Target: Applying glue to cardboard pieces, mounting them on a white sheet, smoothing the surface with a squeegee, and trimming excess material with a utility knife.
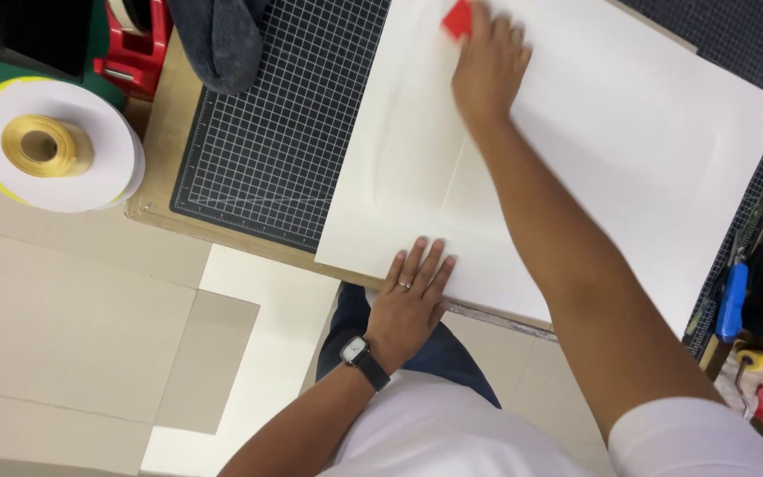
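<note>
- White sheet (593,150): lies flat over the gridded cutting mat (267,132), reaching from table centre to the right; it looks light, thin, smooth, easily creased, best pressed with flat palms.
- Far left: a roll of yellow tape (41,146); no containers visible.
- Left hand (408,300): fingers spread flat on the sheet's near edge.
- Right hand (487,62): far, pressing a small red piece (457,18) onto the sheet.

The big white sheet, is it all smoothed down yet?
Not yet. The white sheet already lies flat on the gridded cutting mat. The left hand presses its near edge, while the right hand pushes a red scraper at the far edge. A long raised ridge shows left of the arm.
</note>
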